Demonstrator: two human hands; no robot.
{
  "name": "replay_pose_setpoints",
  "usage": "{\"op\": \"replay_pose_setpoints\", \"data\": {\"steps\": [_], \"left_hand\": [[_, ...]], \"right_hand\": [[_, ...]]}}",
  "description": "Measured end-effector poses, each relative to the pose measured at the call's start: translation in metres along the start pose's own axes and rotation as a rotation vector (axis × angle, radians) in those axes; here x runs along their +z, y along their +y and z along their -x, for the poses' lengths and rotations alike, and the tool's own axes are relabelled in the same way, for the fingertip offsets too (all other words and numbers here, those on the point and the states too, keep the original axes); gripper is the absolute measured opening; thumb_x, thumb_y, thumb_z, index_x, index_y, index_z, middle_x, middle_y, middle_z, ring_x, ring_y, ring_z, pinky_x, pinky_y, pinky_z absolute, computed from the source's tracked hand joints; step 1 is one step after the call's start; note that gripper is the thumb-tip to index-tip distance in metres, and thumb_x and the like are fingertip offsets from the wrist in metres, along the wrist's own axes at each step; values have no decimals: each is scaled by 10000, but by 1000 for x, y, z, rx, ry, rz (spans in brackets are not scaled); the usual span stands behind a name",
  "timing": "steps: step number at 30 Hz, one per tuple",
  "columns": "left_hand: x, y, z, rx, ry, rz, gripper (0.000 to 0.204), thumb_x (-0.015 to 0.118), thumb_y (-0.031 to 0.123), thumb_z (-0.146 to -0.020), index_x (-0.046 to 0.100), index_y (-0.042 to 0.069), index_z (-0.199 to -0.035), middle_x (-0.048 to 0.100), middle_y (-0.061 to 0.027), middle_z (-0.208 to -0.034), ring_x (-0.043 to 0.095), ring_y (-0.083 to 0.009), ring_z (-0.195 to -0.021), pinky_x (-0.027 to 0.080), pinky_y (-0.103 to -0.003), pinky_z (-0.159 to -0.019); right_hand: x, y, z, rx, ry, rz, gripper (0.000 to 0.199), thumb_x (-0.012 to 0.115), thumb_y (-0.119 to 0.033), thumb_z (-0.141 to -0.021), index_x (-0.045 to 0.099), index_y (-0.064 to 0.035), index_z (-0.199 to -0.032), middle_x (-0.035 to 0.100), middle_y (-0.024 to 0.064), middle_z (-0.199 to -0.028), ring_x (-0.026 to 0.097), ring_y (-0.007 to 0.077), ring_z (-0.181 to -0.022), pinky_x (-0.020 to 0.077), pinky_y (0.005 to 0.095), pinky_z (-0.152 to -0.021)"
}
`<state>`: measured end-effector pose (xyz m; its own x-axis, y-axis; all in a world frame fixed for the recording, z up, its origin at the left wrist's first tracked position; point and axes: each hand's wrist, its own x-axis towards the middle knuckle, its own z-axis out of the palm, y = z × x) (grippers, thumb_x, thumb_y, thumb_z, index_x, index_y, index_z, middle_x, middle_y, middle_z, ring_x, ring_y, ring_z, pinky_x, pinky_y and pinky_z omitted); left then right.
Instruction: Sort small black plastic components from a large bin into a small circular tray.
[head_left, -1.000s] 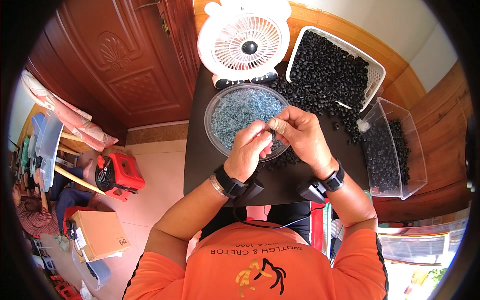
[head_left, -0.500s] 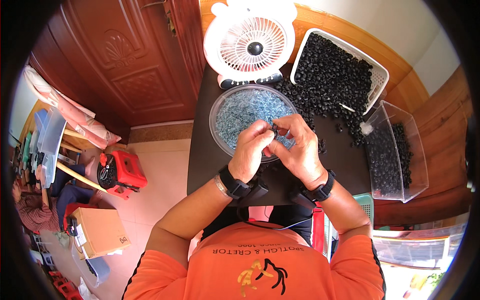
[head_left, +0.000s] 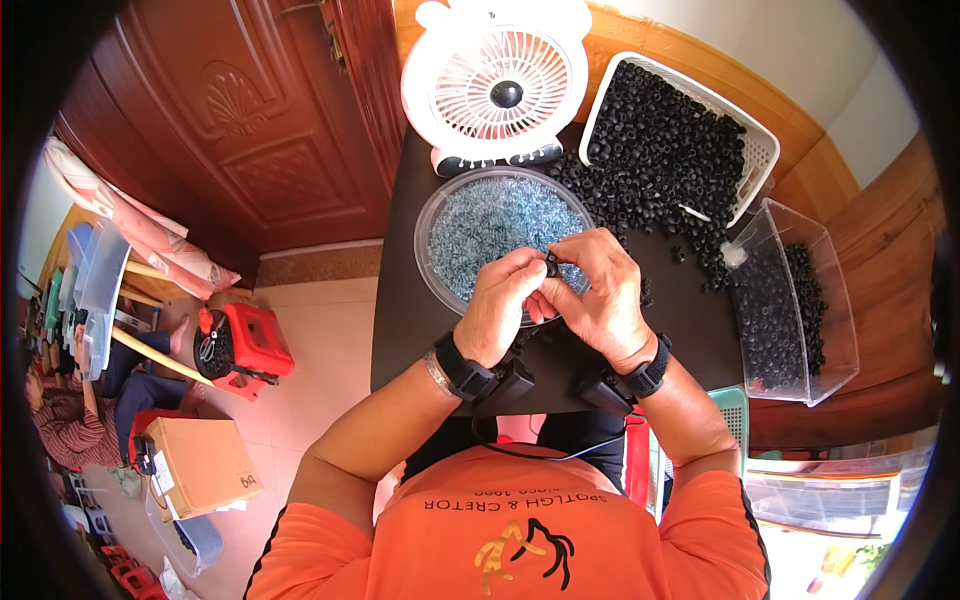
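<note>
My left hand (head_left: 503, 305) and my right hand (head_left: 607, 305) meet over the near edge of a round clear tub (head_left: 421, 240). Between their fingertips is a small black plastic part (head_left: 552, 264), pinched from both sides; the fingers hide much of it. Small translucent blue pieces (head_left: 490, 225) fill the tub below. Just beyond and to the right, a heap of small black ring-shaped parts (head_left: 645, 180) spreads across the dark tabletop (head_left: 690, 335). A few more lie near my wrists, partly covered by my hands.
A white fan (head_left: 508, 94) stands behind the tub. The heap spills from a tipped white basket (head_left: 763, 160). At the right, a clear bin (head_left: 838, 345) holds more black parts. Two black devices (head_left: 507, 386) sit at the table's front edge. Far left are a red stool (head_left: 262, 345) and another person (head_left: 75, 430).
My hands stay together at the same place over the tub's edge. The fingers have shifted slightly around the black part, which now shows a little more; the whole view has moved slightly.
</note>
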<state>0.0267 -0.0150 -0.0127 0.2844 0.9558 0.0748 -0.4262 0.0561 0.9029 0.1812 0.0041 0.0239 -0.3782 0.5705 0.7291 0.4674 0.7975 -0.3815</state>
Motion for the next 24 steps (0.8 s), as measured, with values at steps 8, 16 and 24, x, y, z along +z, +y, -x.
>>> {"op": "replay_pose_setpoints", "data": {"steps": [8, 16, 24], "left_hand": [[2, -2, 3, 15, 65, -50, 260, 451, 248, -957, 558, 11, -951, 583, -37, -716, 540, -99, -592, 441, -223, -554], [2, -2, 2, 74, 57, 27, 245, 435, 228, -959, 560, 17, -966, 584, -40, -809, 547, -93, -662, 441, -219, -587], [5, 4, 1, 47, 86, 122, 227, 447, 192, -936, 577, 10, -900, 575, -33, -821, 524, -79, -627, 436, -207, -552]], "right_hand": [[5, -2, -3, -93, -23, 79, 294, 731, -52, -624, 602, -14, -886, 602, 113, -793, 578, 298, -720, 489, 381, -657], [6, -4, -3, -102, -21, 97, 310, 741, -55, -618, 617, -25, -901, 606, 104, -818, 583, 289, -744, 494, 372, -660], [5, -6, -9, -59, -30, 59, 316, 756, -56, -602, 627, -40, -890, 612, 90, -838, 587, 278, -770, 492, 365, -684]]}}
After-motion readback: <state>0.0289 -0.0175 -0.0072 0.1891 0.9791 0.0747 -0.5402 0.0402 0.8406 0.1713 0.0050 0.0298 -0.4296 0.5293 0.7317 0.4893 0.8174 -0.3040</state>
